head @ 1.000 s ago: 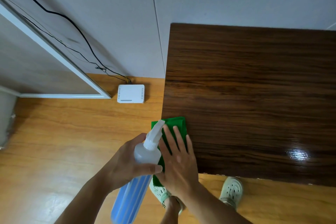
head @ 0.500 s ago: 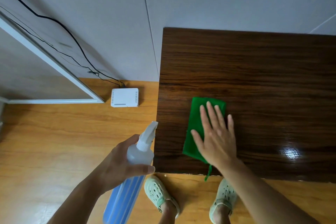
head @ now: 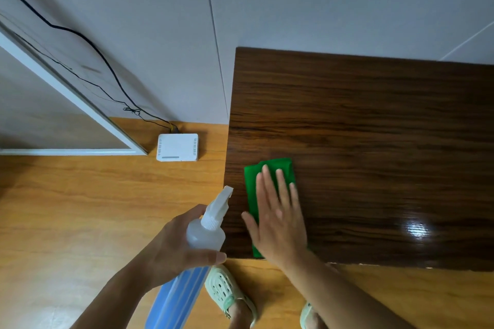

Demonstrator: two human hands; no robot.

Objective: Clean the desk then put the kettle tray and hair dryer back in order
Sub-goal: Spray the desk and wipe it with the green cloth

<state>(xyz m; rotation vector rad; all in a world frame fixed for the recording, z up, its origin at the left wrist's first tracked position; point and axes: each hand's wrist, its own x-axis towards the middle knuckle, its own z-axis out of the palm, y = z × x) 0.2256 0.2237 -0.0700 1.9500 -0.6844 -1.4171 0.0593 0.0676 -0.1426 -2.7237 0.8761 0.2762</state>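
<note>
A dark glossy wooden desk (head: 374, 141) fills the right side of the head view. A folded green cloth (head: 270, 173) lies near the desk's front left corner. My right hand (head: 280, 219) presses flat on the cloth with straight, spread fingers. My left hand (head: 173, 248) grips a spray bottle (head: 205, 238) with a white nozzle and a blue label, held just off the desk's left edge. No kettle, tray or hair dryer is in view.
A white router box (head: 177, 147) sits on the wooden floor (head: 80, 222) against the grey wall (head: 294, 2), with black cables running up the wall. A white-framed panel (head: 66, 93) leans at the left. My feet in pale green clogs (head: 227, 294) stand below the desk's front edge.
My right hand slid the green cloth from the front left corner out to the right onto the desk, then partway back toward the left. The left hand kept hold of the bottle.
</note>
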